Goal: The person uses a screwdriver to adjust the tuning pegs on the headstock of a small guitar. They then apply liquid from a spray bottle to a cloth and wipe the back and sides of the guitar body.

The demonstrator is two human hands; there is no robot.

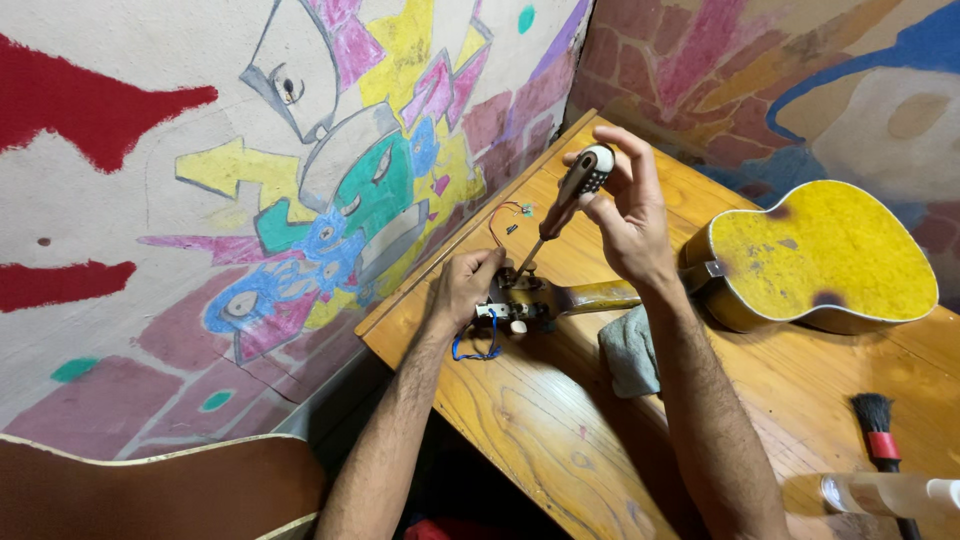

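A yellow guitar (820, 255) lies face down on the wooden table (560, 420), its neck running left. My left hand (462, 287) grips the headstock (515, 305), where white tuning pegs show. My right hand (625, 215) holds a screwdriver (565, 200) by its grey and black handle, tilted, with the tip down at the headstock beside my left hand. A folded grey cloth (630, 350) sits under the neck, partly hidden by my right forearm.
A blue cord (478, 350) lies under the headstock, and thin red wires (503, 222) lie near the wall. A black brush with a red band (880, 430) and a clear bottle (880, 493) lie at the right front. Another guitar body (150, 495) shows at bottom left. Painted walls close in behind.
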